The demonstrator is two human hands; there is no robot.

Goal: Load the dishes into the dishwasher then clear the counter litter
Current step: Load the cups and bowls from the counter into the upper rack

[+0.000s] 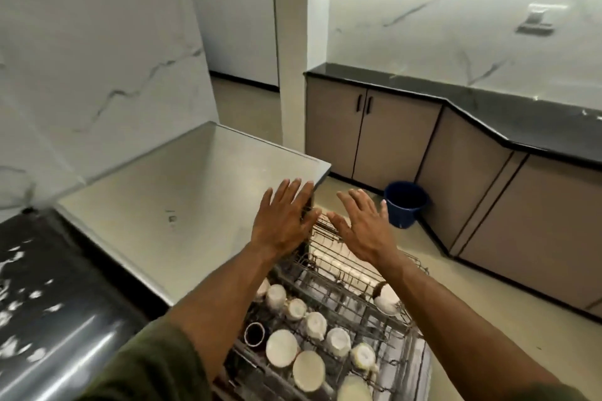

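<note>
Two flat hands — left hand (282,221), right hand (363,227) — above rack (351,299), bucket (405,203) beyond

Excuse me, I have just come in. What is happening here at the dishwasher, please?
A person stands over a pulled-out dishwasher rack that already holds white cups, bowls and one dark cup. Both hands are spread open above the far end of the rack and hold nothing: the left hand near the grey counter corner, the right hand beside it. A blue bucket stands on the floor.
</note>
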